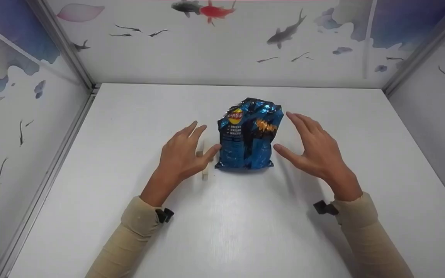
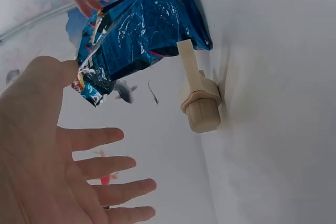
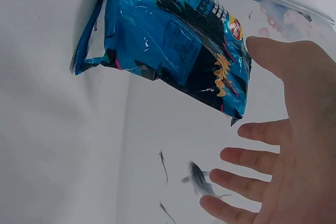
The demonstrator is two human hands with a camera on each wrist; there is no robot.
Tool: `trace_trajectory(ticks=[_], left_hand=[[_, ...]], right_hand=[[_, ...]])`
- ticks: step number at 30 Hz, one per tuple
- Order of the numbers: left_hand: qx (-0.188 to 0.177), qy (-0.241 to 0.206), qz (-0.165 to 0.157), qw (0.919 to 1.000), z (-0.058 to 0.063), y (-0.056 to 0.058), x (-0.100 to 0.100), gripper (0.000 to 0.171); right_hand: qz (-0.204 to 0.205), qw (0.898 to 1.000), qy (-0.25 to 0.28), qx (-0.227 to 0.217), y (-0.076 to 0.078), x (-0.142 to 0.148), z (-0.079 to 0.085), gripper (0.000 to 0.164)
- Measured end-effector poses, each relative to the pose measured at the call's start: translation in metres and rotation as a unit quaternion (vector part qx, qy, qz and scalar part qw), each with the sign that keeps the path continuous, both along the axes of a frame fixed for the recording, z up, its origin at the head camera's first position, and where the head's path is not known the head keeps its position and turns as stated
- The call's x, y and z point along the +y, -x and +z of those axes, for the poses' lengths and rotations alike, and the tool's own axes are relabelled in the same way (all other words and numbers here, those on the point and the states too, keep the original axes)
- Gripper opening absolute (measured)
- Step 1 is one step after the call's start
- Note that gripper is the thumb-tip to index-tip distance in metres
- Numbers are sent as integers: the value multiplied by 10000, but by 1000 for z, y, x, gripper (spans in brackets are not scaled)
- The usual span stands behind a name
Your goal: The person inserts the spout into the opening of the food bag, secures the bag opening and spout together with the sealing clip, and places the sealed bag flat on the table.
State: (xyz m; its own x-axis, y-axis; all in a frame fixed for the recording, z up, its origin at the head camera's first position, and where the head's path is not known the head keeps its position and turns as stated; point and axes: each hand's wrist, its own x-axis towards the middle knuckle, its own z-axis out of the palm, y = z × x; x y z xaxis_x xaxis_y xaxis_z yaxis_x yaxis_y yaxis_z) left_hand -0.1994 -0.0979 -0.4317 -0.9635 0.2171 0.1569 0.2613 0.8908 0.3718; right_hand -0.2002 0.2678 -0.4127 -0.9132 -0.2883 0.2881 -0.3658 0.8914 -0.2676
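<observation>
A shiny blue chip bag [image 1: 245, 150] with a round yellow-and-red logo stands upright on the white table. My left hand [image 1: 182, 152] is beside its left side, fingers spread and thumb tip right at the bag's edge in the head view. On the other side, my right hand [image 1: 315, 148] faces the bag with fingers extended and the thumb pointing toward it. Neither hand grips anything. Below the left hand lies a beige, wood-coloured clip-like object [image 2: 202, 100], mostly covered by that hand in the head view; its blunt knob and flat strip show in the left wrist view.
The white table [image 1: 222, 224] is bordered by a back panel [image 1: 230, 58] and side panels printed with fish and blue washes. Metal rails [image 1: 81, 63] run along the panel corners. A small black wrist mount [image 1: 326, 207] sits at the right sleeve cuff.
</observation>
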Motion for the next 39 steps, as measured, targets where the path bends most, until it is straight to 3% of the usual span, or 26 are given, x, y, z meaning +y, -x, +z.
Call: trace_trajectory(ticks=[8, 17, 25, 34, 39], left_hand=[[-678, -182, 68, 9975, -10, 2, -1, 76], [-1147, -589, -28, 9917, -24, 8, -3, 68], [-1148, -1034, -279, 9876, -29, 12, -5, 60], [-1149, -1155, -181, 9865, -34, 13, -2, 61], [-1033, -1152, -124, 9879, -30, 12, -2, 56]], right_hand=[[-14, 9999, 82, 109, -3, -3, 2, 83], [79, 9997, 111, 216, -6, -9, 3, 75], [262, 9986, 2, 453, -8, -14, 1, 71], [570, 9968, 123, 547, -11, -22, -3, 65], [809, 9943, 189, 666, -15, -29, -5, 62]])
